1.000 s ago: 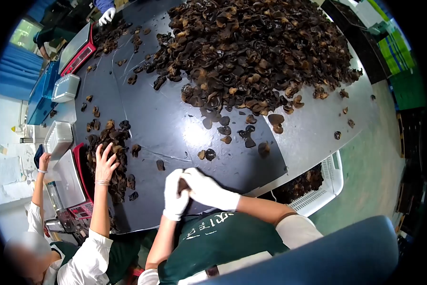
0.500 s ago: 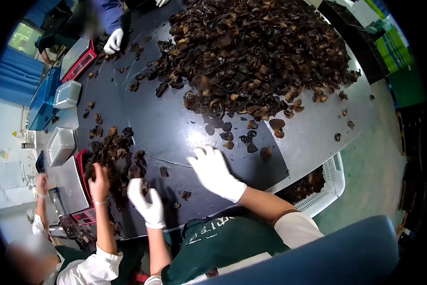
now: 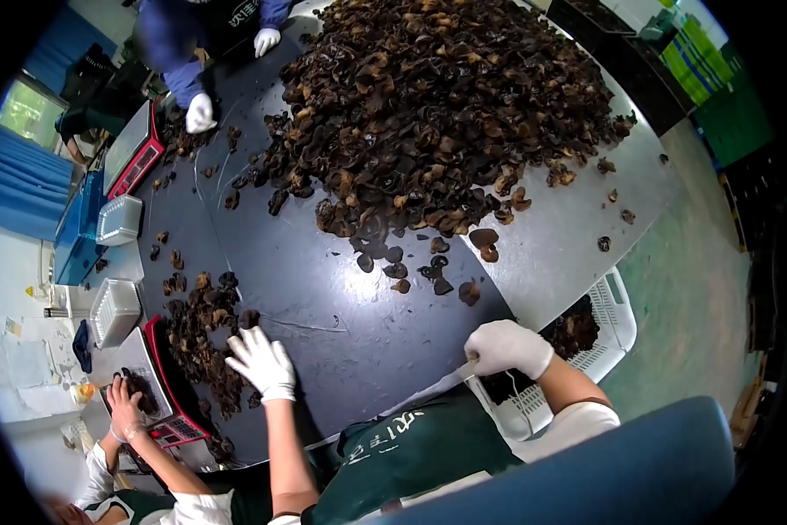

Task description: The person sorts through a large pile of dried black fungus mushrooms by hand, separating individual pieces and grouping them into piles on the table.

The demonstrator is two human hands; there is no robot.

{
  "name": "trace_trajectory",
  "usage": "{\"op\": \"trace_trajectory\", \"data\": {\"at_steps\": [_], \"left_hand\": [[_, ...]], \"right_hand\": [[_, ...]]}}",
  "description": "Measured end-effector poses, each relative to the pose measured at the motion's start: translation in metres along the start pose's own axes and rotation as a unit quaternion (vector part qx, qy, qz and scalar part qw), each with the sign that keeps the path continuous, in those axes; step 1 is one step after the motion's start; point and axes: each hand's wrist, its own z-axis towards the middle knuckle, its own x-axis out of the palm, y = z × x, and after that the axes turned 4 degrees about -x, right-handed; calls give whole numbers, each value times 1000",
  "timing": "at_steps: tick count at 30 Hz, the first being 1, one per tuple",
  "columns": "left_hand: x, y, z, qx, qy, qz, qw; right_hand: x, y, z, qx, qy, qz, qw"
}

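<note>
My right hand (image 3: 509, 346) is curled at the table's near edge, by the white basket (image 3: 623, 325); I cannot tell whether it grips anything. My left hand (image 3: 264, 363) is open, fingers spread, at the right side of a small heap of dark mushrooms (image 3: 203, 337) on the table (image 3: 323, 271). Left of that heap, a co-worker's bare hand (image 3: 124, 409) is over a scale (image 3: 176, 427). Farther off lies a big mushroom pile (image 3: 446, 114).

Moderately bright light leaves a whitish glare on the smooth dark-grey tabletop (image 3: 310, 271); daylight shows at the small pale-green window (image 3: 30, 109). Wide-angle distortion bows the outer edges, and black fills the corners.
</note>
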Motion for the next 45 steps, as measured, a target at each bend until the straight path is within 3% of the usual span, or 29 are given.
{"op": "trace_trajectory", "data": {"at_steps": [2,4,6,7,8,10,11,14,18,20,22,24,25,26,27,28,30,32,34,36,37,39,40,41,42,43,44,45], "left_hand": [[-10,19,17,-68,11,21,997],[-8,25,25,-40,-130,-1,991],[-33,0,28,24,-175,-77,981],[-65,-20,29,94,-166,-185,964],[-60,-38,32,170,-217,-285,918],[-74,-85,24,255,-156,-376,877],[-81,-107,21,288,-114,-401,862],[-76,-160,13,308,-81,-457,830],[-82,-197,15,343,-128,-392,844],[-74,-211,7,338,-149,-426,826],[-95,-227,-14,359,-75,-490,790],[-115,-248,-52,409,12,-494,767],[-129,-255,-71,475,102,-468,738],[-122,-260,-100,535,55,-528,658],[-103,-261,-134,570,128,-570,577],[-132,-249,-135,648,164,-524,528],[-125,-247,-124,698,59,-508,501],[-138,-237,-76,615,154,-366,681],[-117,-226,-34,440,50,-381,811],[-82,-230,-27,352,-49,-240,903],[-85,-231,-34,359,-2,-257,897],[-127,-243,-60,447,142,-287,835],[-138,-247,-84,571,61,-243,782],[-136,-250,-110,643,106,-283,703],[-93,-256,-138,730,61,-410,544],[-108,-252,-147,761,220,-437,426],[-115,-247,-135,775,140,-436,435],[-110,-240,-120,718,100,-454,518]], "right_hand": [[-9,-7,-11,18,-61,-15,998],[4,-21,6,-47,-325,-5,944],[-2,-16,29,-77,-523,-72,846],[-8,-11,41,-76,-527,-70,844],[-13,-7,54,-42,-488,-75,869],[-5,-10,89,11,-408,-93,908],[0,-14,96,-6,-425,-107,899],[13,-23,88,-23,-452,-125,883],[39,-51,28,-36,-443,-73,893],[49,-63,-16,60,-319,-30,946],[38,-63,-60,147,-159,3,976],[34,-68,-82,208,-149,17,967],[43,-78,-85,197,-230,-1,953],[39,-75,-89,211,-281,2,936],[37,-74,-91,210,-312,0,926],[35,-74,-91,209,-344,-1,915],[35,-75,-92,198,-360,-3,912],[37,-76,-91,177,-371,-6,911],[42,-77,-90,153,-391,-4,907],[42,-74,-86,135,-401,0,906],[39,-71,-84,123,-400,0,908],[32,-65,-76,104,-402,4,910],[28,-63,-72,95,-400,4,912],[23,-62,-68,87,-400,3,913],[16,-59,-66,88,-380,13,921],[13,-58,-64,74,-393,10,916],[12,-57,-63,59,-404,8,913],[11,-56,-64,56,-408,7,911]]}}
